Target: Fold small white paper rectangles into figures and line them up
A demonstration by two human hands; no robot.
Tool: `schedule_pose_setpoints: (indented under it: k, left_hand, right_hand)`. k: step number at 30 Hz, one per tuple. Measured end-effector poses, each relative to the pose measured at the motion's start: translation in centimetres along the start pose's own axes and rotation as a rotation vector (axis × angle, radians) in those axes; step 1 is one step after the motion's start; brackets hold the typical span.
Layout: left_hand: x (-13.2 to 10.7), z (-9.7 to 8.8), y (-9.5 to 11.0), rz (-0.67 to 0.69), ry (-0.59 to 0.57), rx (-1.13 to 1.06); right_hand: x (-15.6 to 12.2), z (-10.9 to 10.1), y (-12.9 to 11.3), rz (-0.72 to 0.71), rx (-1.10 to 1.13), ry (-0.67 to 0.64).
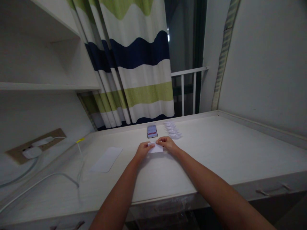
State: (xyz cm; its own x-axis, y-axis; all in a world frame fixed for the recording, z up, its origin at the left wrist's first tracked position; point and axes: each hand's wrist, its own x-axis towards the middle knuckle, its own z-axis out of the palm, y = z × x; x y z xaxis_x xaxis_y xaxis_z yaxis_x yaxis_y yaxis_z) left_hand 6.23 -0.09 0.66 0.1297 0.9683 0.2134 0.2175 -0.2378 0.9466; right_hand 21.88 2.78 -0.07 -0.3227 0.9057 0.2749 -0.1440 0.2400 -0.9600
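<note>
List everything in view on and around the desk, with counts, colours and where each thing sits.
desk: one, off-white, fills the lower view
white paper piece: one, white, held above the desk between both hands
folded paper shapes: several, white, grouped at the desk's far edge
smartphone: one, lit screen, lying beside those shapes
paper sheet: one, white, rounded corners, on the desk's left
cable: one, white, on the desk's left
wall socket panel: one, tan, on the left wall
curtain: one, white, navy and green stripes, behind the desk
left hand: one, pinching the paper's left side
right hand: one, pinching the paper's right side
</note>
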Motion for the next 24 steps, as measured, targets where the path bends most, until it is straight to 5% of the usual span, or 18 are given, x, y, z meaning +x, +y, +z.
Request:
schedule_pose_setpoints:
  k: [15, 24]
  left_hand:
    - [-0.06, 0.25, 0.01, 0.010, 0.020, 0.039]
    - [0.11, -0.01, 0.27, -0.003, 0.140, -0.134]
  right_hand:
    - [0.02, 0.39, -0.21, -0.041, -0.084, 0.068]
    - [-0.08, 0.26, 0.04, 0.027, -0.029, -0.039]
